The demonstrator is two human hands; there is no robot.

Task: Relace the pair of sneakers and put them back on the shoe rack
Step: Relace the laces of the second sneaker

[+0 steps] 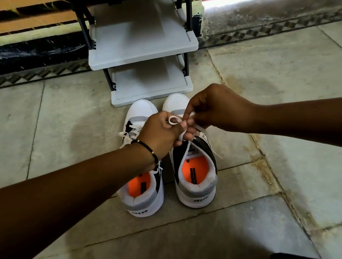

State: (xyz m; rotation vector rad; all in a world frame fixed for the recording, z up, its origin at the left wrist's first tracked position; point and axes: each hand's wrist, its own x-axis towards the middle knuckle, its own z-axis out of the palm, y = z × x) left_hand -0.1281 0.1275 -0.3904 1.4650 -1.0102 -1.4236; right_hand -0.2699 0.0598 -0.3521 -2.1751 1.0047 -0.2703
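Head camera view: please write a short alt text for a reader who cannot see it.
Two hands, left hand and right hand, tie the white lace of the right sneaker. The left sneaker stands beside it on the stone floor, toes toward an empty grey shoe rack.

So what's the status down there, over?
Left hand and right hand both pinching the right sneaker's lace, tying. Left sneaker beside it. Shoe rack ahead, nothing blocking.
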